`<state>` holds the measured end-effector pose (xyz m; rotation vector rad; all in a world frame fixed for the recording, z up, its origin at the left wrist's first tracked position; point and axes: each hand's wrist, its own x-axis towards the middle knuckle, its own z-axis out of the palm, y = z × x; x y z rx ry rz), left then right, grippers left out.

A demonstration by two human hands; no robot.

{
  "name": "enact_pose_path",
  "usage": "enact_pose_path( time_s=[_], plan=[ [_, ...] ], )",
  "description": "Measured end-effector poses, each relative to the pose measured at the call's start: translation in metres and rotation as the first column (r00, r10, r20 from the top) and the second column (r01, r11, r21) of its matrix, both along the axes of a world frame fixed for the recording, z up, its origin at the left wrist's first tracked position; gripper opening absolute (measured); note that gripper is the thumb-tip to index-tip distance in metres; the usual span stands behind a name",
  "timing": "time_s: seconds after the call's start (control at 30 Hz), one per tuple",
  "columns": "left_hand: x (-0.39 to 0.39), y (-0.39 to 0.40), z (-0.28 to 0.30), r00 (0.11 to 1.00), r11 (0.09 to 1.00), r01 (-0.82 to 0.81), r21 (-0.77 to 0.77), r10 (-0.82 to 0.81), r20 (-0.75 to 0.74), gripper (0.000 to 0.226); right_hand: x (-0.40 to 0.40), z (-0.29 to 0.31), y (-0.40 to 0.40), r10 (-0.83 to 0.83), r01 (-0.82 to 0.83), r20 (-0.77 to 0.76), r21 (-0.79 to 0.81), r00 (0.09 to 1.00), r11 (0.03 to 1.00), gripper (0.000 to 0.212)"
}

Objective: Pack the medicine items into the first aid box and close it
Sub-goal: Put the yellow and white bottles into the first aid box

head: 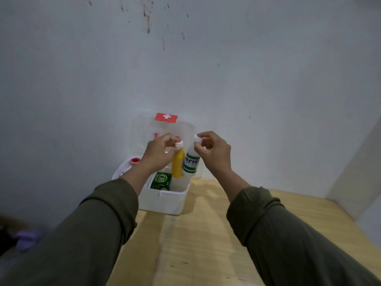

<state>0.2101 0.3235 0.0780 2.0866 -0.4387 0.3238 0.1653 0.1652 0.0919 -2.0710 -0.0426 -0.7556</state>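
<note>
The first aid box [165, 201] sits open on the table's far left. The left hand [158, 153] pinches the yellow bottle [177, 165]; the right hand [214, 150] pinches the white bottle [191, 164]. Standing tall, both might block the lid [162, 131].

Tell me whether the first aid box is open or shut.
Open. The clear lid stands raised against the wall, and the white box shows a green carton inside, with both hands lowering bottles in.
</note>
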Motion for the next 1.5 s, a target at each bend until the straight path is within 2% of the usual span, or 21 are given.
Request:
enact_pose_path(
  time_s=[0.33,0.47,0.77,1.23,1.5],
  plan=[
    [0.014,0.001,-0.010,0.992,0.999,0.045,0.025,-0.042,-0.120,0.021,0.013,-0.005,0.005,0.062,-0.062,-0.021,-0.008,0.998,0.998,0.021],
    [0.016,0.001,-0.015,0.991,0.998,0.048,0.033,-0.043,-0.123,0.021,0.016,-0.015,0.005,0.083,-0.084,-0.040,-0.023,0.996,0.996,0.019],
    [0.014,-0.002,-0.025,0.982,0.995,0.060,0.083,-0.044,-0.186,0.015,0.019,-0.025,0.005,0.120,-0.123,-0.059,-0.042,0.991,0.992,0.018],
    [0.019,0.003,-0.033,0.981,0.980,0.116,0.162,-0.088,-0.172,0.018,0.016,-0.051,0.004,0.168,-0.181,-0.122,-0.107,0.978,0.978,0.018],
    [0.019,0.003,-0.036,0.981,0.984,0.131,0.124,-0.110,-0.162,0.022,0.012,-0.062,0.000,0.214,-0.241,-0.171,-0.153,0.962,0.959,0.018]
  ],
)
